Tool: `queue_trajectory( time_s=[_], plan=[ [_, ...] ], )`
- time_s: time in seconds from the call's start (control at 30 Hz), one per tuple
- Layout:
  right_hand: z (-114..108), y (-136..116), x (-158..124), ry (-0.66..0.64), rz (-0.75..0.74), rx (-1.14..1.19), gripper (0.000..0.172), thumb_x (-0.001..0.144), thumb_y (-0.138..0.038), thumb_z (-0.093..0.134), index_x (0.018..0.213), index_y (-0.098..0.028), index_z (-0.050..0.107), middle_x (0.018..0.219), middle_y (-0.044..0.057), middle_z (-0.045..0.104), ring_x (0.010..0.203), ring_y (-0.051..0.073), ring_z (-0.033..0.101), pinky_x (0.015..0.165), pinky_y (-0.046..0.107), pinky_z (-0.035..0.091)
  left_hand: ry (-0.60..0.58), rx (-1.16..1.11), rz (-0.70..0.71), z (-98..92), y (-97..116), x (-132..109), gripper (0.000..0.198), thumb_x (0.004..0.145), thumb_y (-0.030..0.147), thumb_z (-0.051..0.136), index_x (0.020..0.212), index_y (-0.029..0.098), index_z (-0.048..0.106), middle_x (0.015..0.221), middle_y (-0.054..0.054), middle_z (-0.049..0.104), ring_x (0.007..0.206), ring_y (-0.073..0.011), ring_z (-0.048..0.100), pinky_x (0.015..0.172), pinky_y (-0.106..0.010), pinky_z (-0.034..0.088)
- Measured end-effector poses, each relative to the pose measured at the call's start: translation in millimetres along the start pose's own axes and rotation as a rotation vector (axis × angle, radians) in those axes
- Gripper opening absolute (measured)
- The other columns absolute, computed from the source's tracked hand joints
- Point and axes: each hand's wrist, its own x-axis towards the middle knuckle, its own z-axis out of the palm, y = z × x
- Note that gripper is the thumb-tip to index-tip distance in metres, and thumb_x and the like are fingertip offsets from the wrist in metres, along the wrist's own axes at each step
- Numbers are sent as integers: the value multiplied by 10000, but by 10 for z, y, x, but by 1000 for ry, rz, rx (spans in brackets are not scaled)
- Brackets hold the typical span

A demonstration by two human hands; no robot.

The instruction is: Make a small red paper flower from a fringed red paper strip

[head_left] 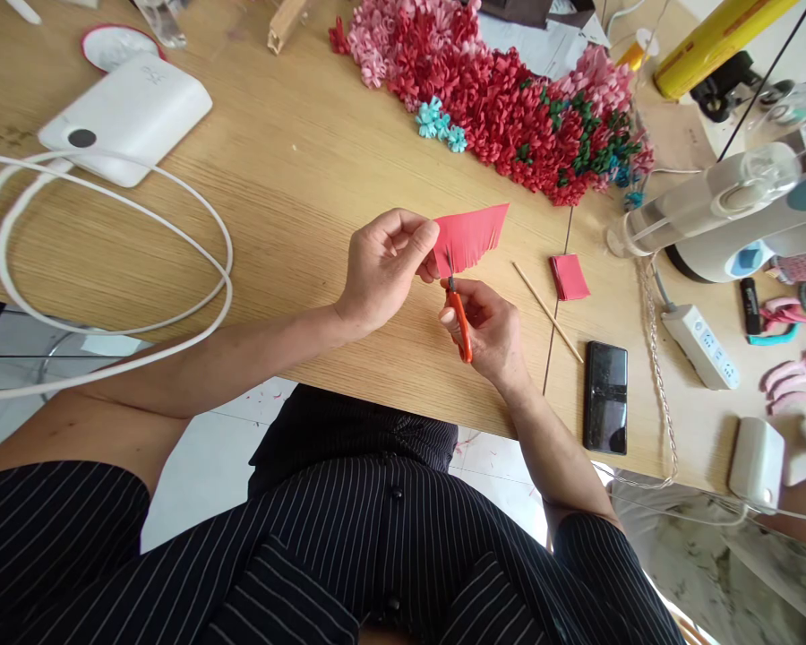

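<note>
My left hand (384, 265) pinches a pink-red paper sheet (470, 236) by its left edge and holds it above the wooden table (295, 179). The sheet's lower edge is cut into a fine fringe. My right hand (487, 331) grips small orange-handled scissors (458, 315), whose blades point up into the fringed edge. Both hands hover near the table's front edge.
A folded red paper piece (569, 276) and a thin wooden stick (547, 311) lie to the right, then a black phone (605, 397). A heap of red and pink paper flowers (503, 98) fills the back. A white box (127, 116) and looped white cable (107, 269) lie left; a power strip (700, 346) right.
</note>
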Motion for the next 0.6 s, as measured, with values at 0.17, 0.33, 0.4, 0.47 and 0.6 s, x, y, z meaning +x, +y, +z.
queue_trajectory(
  time_s=[0.17, 0.33, 0.4, 0.47, 0.6],
  plan=[
    [-1, -17, -12, 5, 1, 1, 644, 667, -642, 924, 1064, -188, 697, 681, -81, 555, 557, 53, 417, 502, 243, 336, 1, -12, -15, -3, 5, 2, 434, 992, 624, 647, 843, 218, 602, 700, 30, 627, 623, -97, 691, 562, -211, 574],
    [4, -20, -13, 11, -2, -9, 631, 669, -632, 926, 1055, -187, 700, 675, -77, 569, 561, 56, 428, 498, 242, 327, -1, -24, -53, -9, 12, 7, 420, 992, 604, 659, 838, 219, 594, 703, 31, 628, 638, -99, 695, 570, -210, 575],
    [6, -13, -6, 11, -12, -3, 630, 668, -631, 927, 1052, -186, 701, 668, -77, 566, 560, 57, 432, 494, 241, 323, -6, -32, -72, -7, 22, 5, 409, 994, 585, 665, 833, 218, 591, 695, 34, 624, 628, -94, 689, 566, -204, 569],
    [4, -2, 2, 18, -21, -10, 635, 661, -648, 922, 1041, -192, 699, 676, -76, 570, 561, 57, 434, 499, 243, 331, -17, -42, -83, 1, 39, -3, 400, 995, 566, 673, 823, 215, 591, 690, 35, 623, 612, -88, 679, 559, -201, 564],
    [-7, 17, 5, 30, -11, -31, 643, 675, -704, 884, 1024, -202, 687, 696, -70, 583, 572, 59, 442, 524, 253, 361, -24, -61, -72, 26, 79, -34, 405, 986, 553, 690, 797, 210, 588, 680, 36, 627, 573, -76, 655, 541, -197, 554]
  ],
)
